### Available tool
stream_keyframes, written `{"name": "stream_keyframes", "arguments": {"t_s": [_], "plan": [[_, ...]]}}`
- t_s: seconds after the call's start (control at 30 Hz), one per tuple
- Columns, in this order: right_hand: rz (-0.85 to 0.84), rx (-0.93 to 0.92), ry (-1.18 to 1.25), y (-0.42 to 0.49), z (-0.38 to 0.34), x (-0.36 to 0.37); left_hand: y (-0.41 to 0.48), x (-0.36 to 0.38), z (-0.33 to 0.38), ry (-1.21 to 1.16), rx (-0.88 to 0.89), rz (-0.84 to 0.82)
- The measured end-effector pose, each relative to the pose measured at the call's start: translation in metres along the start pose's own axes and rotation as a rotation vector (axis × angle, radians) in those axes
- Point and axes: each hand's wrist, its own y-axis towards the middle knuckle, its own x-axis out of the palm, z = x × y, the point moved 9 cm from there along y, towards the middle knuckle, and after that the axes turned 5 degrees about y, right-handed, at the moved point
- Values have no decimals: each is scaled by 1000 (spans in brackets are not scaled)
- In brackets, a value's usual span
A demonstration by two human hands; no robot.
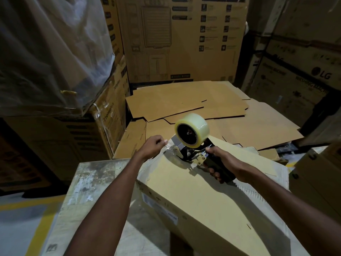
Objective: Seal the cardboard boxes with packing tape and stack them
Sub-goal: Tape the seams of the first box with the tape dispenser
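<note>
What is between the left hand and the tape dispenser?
In the head view, a short strip of clear tape runs from the left hand to the tape dispenser, above the cardboard box.

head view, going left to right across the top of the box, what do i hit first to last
left hand → tape end that it pinches → tape roll → right hand, gripping the handle of the tape dispenser

Scuffed, stained table (pixel 88 178); one cardboard box (pixel 188 189) lies directly on it.
</note>
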Motion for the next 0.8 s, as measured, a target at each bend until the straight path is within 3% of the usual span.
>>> {"name": "stream_keyframes", "arguments": {"t_s": [0.4,0.5,0.67,0.8], "plan": [[-53,48,-57,-2,-5,6,1,29,-14,-108,-259,-249],[-66,48,-63,0,-4,7,-6,28,-21,-10,-304,-317],[-83,55,-50,1,-2,4,-16,-20,2,90,-92,70],[-129,60,-63,-2,-7,3,-46,2,36,686,209,-151]]}}
